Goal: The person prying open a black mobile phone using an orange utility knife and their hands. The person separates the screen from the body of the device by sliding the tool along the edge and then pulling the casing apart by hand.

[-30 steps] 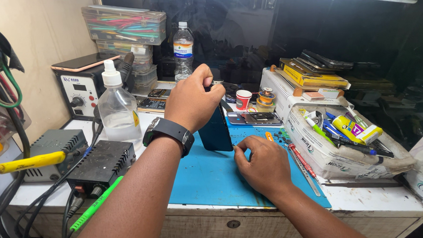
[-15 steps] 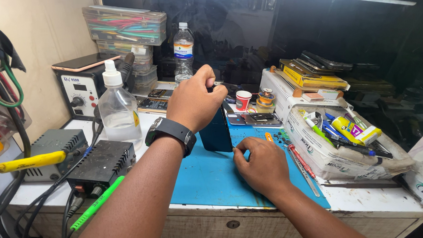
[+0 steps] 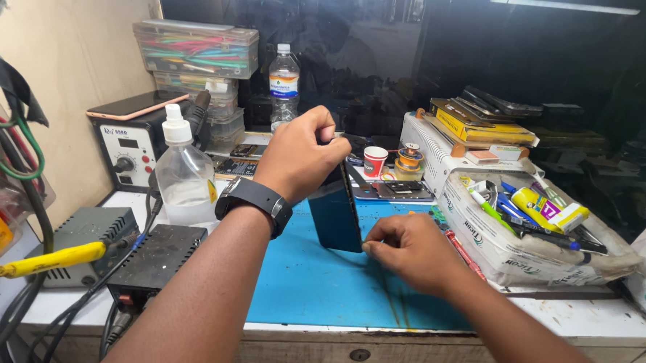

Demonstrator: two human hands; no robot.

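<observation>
glossy dark phone (image 3: 341, 213); matt blue mat (image 3: 320, 276); clear plastic bottle (image 3: 185, 176); worn wood bench (image 3: 330, 348).

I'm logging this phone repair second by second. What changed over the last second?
Very little. The left hand still holds the dark phone upright on the blue mat; the right hand stays at its lower edge, shifted only slightly. The spray bottle and other bench items did not move.

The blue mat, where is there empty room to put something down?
The blue mat is bare along its front, between the black box on the left and the right hand. Behind the phone held upright by the left hand, parts and a small cup crowd it. The bag of pens fills the right.
</observation>
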